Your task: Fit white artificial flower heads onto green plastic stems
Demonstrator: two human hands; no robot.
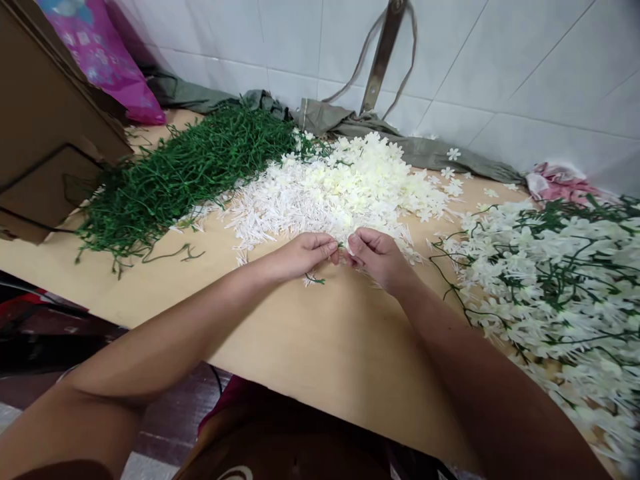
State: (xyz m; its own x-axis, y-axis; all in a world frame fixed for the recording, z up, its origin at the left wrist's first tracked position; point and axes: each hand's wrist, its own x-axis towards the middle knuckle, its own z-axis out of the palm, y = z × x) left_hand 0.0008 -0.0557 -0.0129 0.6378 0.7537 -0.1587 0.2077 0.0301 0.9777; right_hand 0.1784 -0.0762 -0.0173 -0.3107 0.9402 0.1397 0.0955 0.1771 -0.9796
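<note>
My left hand point(309, 255) is closed in a pinch on a thin green plastic stem, whose end point(316, 281) pokes out below the fingers. Close beside it, my right hand point(380, 259) pinches a small white artificial flower point(351, 247), partly hidden by the fingertips. The two hands almost meet above the table, at the near edge of a heap of loose white flower heads point(370, 170). Thin white pieces point(265, 217) lie spread along the left side of that heap.
Green plastic stems point(200, 160) are piled at the back left, beside a cardboard box point(50, 120) and a pink bag point(115, 67). Flower sprays with green stems point(550, 280) cover the right side. Grey-green cloth point(430, 152) runs along the tiled wall point(465, 60). The tan tabletop point(310, 347) ends near my body.
</note>
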